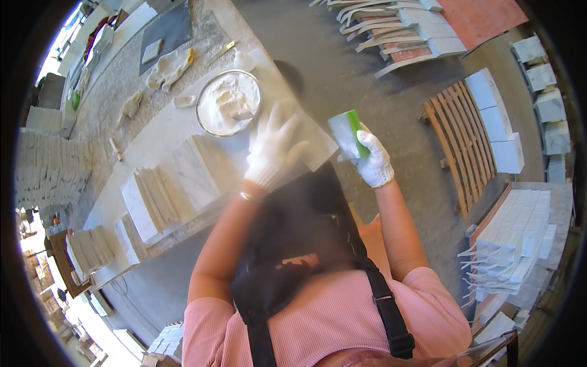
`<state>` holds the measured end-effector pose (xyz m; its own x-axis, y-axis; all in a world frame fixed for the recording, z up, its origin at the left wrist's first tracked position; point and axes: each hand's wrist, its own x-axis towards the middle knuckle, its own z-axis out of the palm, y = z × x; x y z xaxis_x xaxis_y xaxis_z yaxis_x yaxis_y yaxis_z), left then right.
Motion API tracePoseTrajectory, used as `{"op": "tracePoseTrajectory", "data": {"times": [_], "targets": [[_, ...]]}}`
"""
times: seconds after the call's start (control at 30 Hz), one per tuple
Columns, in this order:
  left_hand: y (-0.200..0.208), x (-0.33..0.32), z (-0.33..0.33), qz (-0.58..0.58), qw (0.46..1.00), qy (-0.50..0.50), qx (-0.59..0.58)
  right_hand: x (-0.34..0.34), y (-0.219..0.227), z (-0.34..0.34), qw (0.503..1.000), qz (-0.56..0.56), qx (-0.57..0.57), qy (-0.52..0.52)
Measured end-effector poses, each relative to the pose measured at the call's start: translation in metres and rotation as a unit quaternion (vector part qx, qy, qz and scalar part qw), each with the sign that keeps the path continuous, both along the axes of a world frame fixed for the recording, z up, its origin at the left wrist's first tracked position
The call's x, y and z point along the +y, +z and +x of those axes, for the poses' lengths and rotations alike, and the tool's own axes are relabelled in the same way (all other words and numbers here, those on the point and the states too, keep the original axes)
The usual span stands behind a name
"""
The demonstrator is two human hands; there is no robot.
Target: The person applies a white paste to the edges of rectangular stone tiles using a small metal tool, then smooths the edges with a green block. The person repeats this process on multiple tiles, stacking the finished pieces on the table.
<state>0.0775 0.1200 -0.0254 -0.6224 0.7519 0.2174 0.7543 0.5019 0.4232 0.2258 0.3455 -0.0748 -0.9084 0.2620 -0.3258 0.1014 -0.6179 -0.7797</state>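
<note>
Gloves of white knit fabric are covering both hands. The left hand [272,147] is lying with fingers spread and released, flat on a pale rectangular stone tile [306,137] whose corner is overhanging the edge of the worktop [177,125]. The right hand [373,160] is raised beside that tile, off the worktop edge, its fingers grasping a block-shaped sponge [345,133] with a green backing and a grey, rough-looking face turned toward the tile. Behind the left hand a round metal bowl [228,102] is holding a thick white paste with lumps and a small tool sunk in it. Left of the hand, flat white marble tiles [183,183] with faint grey veining are leaning in overlapping rows across the worktop. A crumpled pair of spare gloves [170,66] is lying on the speckled granite surface farther back. On the smooth grey concrete floor [342,67], to the right, a slatted wooden pallet [455,144] is carrying white stone blocks [498,122].
</note>
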Motion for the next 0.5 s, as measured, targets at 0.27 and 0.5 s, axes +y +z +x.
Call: {"op": "tracePoseTrajectory", "data": {"times": [0.27,0.5], "targets": [[-0.028,0.013,0.008,-0.035,0.997,0.008,0.074,-0.014,0.028,0.016,0.993,0.106,-0.041,0.02],[-0.028,0.016,0.009,-0.052,0.997,0.01,0.052,-0.032,0.013,-0.022,0.95,0.31,-0.026,0.013]]}}
